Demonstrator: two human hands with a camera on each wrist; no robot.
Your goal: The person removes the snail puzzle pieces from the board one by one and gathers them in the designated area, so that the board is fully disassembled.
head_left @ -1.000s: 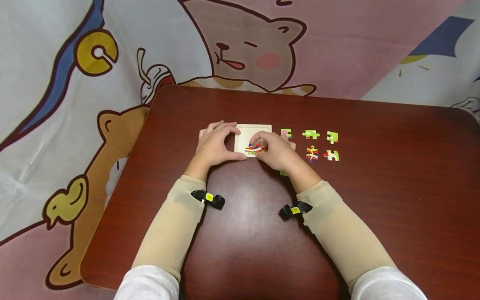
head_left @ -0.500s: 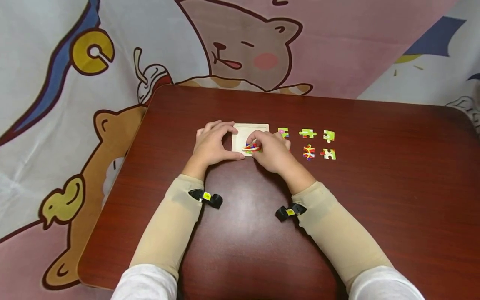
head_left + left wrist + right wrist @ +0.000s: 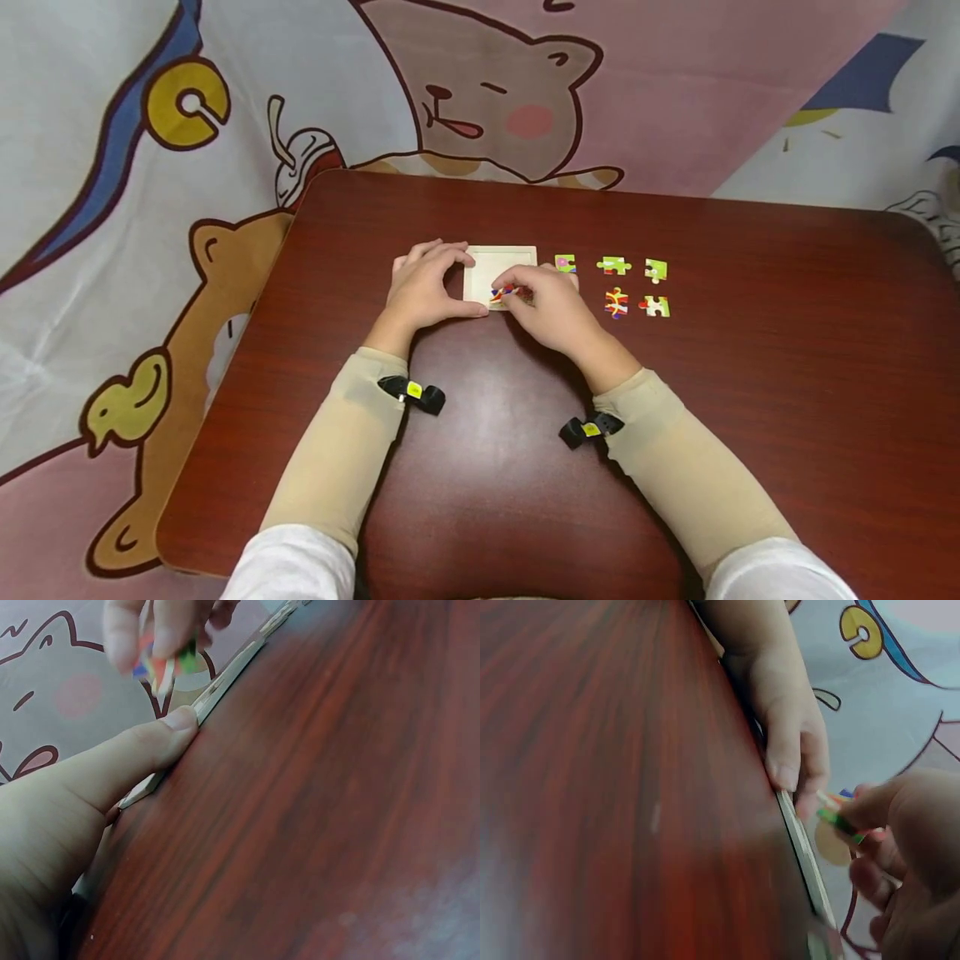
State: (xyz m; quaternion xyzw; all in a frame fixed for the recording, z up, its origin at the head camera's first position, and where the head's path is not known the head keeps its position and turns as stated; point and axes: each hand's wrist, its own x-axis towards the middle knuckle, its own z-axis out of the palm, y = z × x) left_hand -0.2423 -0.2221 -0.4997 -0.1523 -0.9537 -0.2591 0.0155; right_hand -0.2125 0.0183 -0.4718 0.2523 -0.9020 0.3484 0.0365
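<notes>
A shallow pale wooden puzzle tray lies on the table. My left hand holds its left side, thumb at the near corner and fingers at the far one; the thumb presses the tray's edge in the left wrist view. Over the tray's near right part, my right hand pinches a colourful puzzle piece between thumb and fingers. In the left wrist view this puzzle piece is tilted and held above the tray's edge. Its red, blue, white and green colours show, but fingers cover much of it.
Right of the tray, several loose puzzle pieces lie in rows, among them a green piece, a red and yellow piece and a corner piece. One piece lies close beyond the right hand. A cartoon-print cloth hangs behind the table.
The puzzle piece in my right hand has turned a little over the tray, and the right wrist has swung slightly to the right. My left hand keeps its hold on the tray.
</notes>
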